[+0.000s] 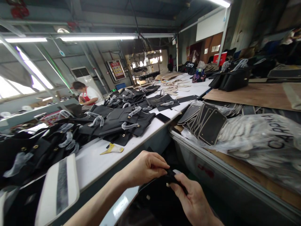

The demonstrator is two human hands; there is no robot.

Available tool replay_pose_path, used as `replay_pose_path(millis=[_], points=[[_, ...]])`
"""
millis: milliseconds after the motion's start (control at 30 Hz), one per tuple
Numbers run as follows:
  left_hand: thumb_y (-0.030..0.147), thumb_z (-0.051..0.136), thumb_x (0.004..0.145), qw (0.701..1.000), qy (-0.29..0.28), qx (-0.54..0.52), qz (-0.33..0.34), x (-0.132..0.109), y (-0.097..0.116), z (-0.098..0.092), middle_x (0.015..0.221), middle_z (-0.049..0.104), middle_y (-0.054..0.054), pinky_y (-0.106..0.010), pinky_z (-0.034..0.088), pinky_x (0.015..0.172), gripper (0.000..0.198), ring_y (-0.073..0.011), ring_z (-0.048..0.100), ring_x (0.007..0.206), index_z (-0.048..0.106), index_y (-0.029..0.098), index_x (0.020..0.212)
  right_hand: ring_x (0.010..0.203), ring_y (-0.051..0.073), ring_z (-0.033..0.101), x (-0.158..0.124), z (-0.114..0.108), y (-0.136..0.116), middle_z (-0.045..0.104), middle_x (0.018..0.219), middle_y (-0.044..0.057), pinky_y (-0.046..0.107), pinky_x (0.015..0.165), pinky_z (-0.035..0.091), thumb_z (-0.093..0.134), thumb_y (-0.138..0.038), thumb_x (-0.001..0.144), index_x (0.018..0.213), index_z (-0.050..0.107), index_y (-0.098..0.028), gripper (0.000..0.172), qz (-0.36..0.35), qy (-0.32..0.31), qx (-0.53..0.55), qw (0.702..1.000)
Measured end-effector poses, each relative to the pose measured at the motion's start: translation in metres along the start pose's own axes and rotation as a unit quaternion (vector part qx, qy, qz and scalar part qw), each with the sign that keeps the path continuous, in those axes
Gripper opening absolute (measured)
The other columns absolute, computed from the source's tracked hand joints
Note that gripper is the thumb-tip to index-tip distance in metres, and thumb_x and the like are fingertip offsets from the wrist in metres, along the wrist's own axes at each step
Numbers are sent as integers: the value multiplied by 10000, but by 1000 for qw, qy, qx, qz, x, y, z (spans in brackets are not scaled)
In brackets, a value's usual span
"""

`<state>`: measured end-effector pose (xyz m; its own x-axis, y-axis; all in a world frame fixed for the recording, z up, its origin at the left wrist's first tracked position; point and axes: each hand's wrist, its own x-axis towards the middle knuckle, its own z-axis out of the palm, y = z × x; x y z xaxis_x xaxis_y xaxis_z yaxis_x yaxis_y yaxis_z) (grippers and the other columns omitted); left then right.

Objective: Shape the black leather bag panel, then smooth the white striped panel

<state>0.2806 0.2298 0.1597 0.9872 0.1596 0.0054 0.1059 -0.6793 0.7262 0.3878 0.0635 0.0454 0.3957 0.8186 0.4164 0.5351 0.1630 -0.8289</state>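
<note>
Low in the middle of the head view, both my hands work on a black bag piece (155,197) held in front of the table edge. My left hand (144,168) is closed, its fingertips pinching a small black strap (172,176) at the piece's top. My right hand (191,199) comes up from below, its thumb and fingers closed on the same strap. The lower part of the bag piece is dark and hard to make out.
A long white table (94,160) on the left carries piles of black bag parts (122,117) with wrapped handles, a yellow scrap (112,149) and a phone (162,117). A bin (211,175) on the right holds black panels (208,122) and plastic bags. A person in red (86,94) works far left.
</note>
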Motion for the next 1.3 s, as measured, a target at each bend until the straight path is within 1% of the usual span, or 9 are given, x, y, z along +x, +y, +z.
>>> replay_pose_path(millis=[133,300,367,500,667,900,967,1133,1300], points=[[204,672,823,997,-79,-4,4,12,3,-10,1011,724,-40,-157,477,742,248,-118,663,858,756,172,1055,554,94,475,-1,0,-1,527,665,-35,218,540,348,442,-312,996,861,560,-193,216,-3,-2,20,1000],[211,659,813,989,-149,22,-2,22,4,-17,989,721,-30,-167,478,693,257,-121,656,802,759,177,1048,616,105,527,-4,3,3,562,716,-21,223,590,368,432,-310,1000,873,552,-197,209,11,-24,37,999],[232,652,808,984,-176,18,-26,26,3,-20,975,720,-37,-174,488,651,268,-118,654,742,758,170,1047,630,107,538,-4,4,3,560,717,-20,226,601,364,432,-308,1001,857,542,-198,212,13,-26,34,999],[310,663,785,964,-236,-17,-123,36,4,-25,904,714,-49,-166,484,532,288,-89,620,573,762,153,1006,599,99,516,-1,5,1,520,684,-32,229,575,338,446,-297,993,807,511,-200,220,10,-31,32,999],[280,665,734,947,-281,30,-154,49,12,-27,789,703,-19,-170,506,565,278,-109,645,603,768,176,970,609,97,530,-1,7,2,516,687,-31,224,594,347,463,-296,992,795,493,-199,222,10,-29,34,999],[240,638,710,937,-301,59,-170,53,19,-26,693,674,17,-165,498,581,270,-112,646,619,772,196,941,615,96,535,-3,8,1,527,694,-27,219,593,348,460,-283,994,805,506,-197,213,7,-35,45,998],[218,628,710,939,-300,83,-150,52,24,-26,701,681,23,-157,483,585,268,-110,644,638,773,204,936,598,96,520,-3,9,1,512,679,-30,223,582,342,461,-283,991,800,506,-197,214,9,-37,50,998],[179,628,695,944,-266,173,-86,49,38,-24,761,708,35,-136,446,583,253,-101,642,700,773,217,898,598,108,532,-2,7,-2,539,687,-24,234,577,343,451,-283,991,840,528,-199,189,13,-29,59,998],[217,611,754,934,-303,138,-128,51,36,-27,780,721,5,-150,479,593,271,-114,668,679,764,190,976,582,105,509,0,6,-4,520,675,-33,240,559,326,454,-290,991,810,504,-210,205,16,-45,75,996]])
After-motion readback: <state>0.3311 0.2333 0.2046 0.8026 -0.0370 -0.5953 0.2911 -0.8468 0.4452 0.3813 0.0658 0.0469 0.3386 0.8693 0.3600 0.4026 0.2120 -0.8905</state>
